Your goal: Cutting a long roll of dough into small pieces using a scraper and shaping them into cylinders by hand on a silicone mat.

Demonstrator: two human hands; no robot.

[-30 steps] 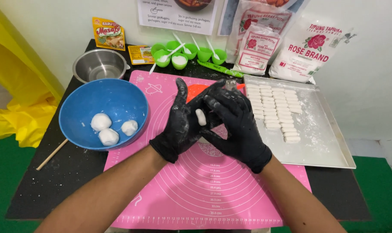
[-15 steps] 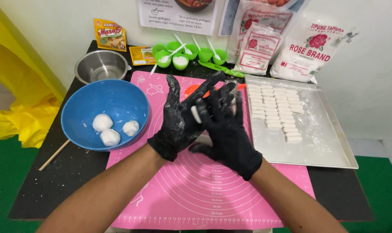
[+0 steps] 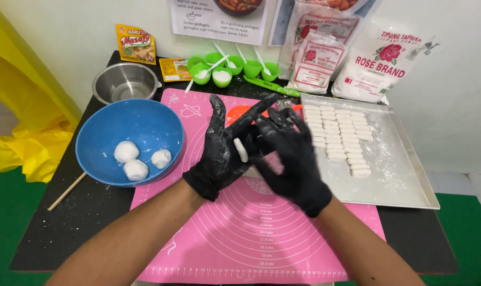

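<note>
my left hand (image 3: 224, 153) and right hand (image 3: 291, 153) press a white dough piece (image 3: 241, 150) between flat open fingers, above the pink mat (image 3: 240, 233)

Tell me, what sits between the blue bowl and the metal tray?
In the head view, the pink mat, with both gloved hands above it rolling a white dough piece.

Home kitchen: flour bags (image 3: 381, 66), baking mat (image 3: 251, 233)

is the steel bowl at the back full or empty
Empty: the steel bowl stands upright behind the blue bowl, and only its bare shiny inside shows.
</note>
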